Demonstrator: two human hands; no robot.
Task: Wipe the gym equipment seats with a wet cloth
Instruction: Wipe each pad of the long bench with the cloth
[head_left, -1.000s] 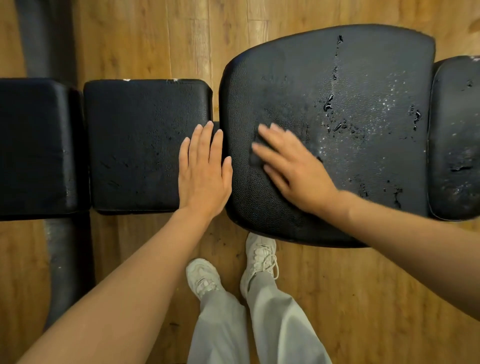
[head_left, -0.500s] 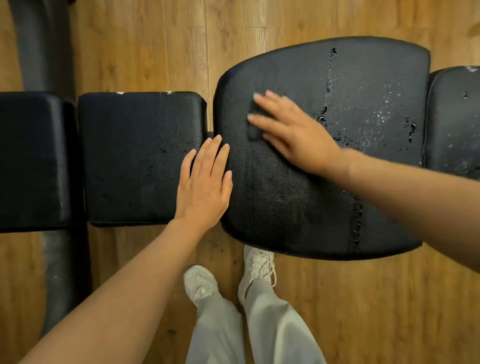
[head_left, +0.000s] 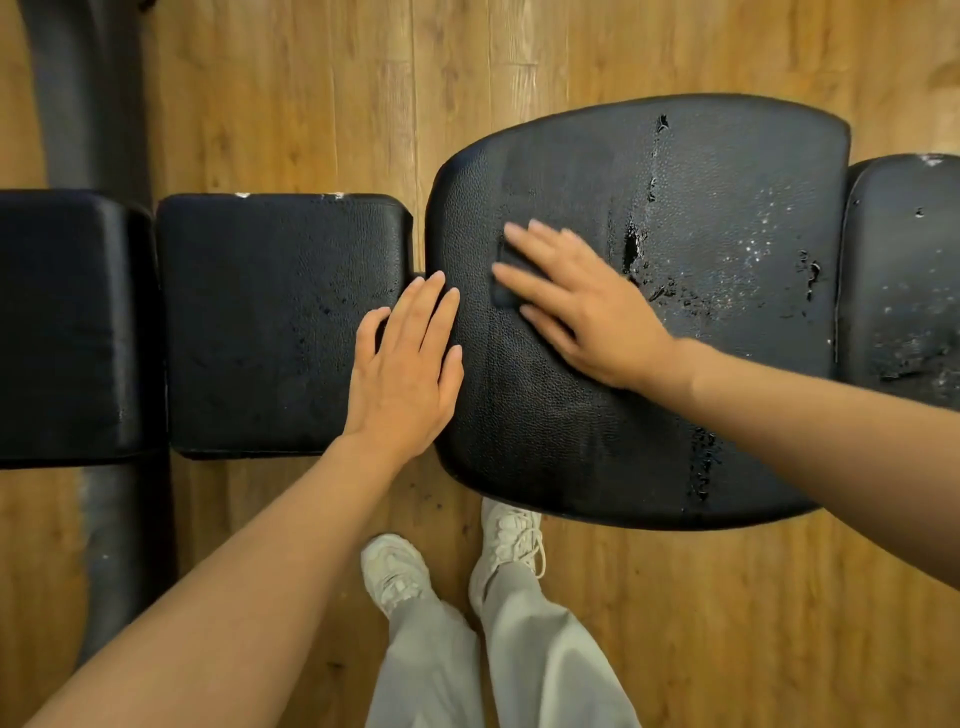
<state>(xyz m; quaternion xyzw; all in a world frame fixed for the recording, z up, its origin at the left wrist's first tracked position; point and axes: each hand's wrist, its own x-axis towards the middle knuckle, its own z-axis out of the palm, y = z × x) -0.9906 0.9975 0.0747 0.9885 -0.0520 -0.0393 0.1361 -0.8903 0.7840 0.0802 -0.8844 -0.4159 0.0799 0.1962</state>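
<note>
Nearest, two pale shoes (head_left: 447, 561) stand on the wooden floor (head_left: 727, 623) below the bench. Above them, the left hand (head_left: 402, 371) lies flat with straight fingers, holding nothing, bridging the gap between the small pad (head_left: 270, 322) and the wide seat (head_left: 701, 218). The right hand (head_left: 587, 306) presses flat on a dark cloth (head_left: 505, 278), only an edge showing under the fingers, at the seat's left-centre. Compared with half a second ago, this hand has come back toward the near edge, apparently one stroke in a back-and-forth pass; droplets to its right suggest that half remains unwiped. Count: four black pads in a row, two hands, one cloth. Farthest, a dark frame tube (head_left: 83, 93) crosses the floor.
</note>
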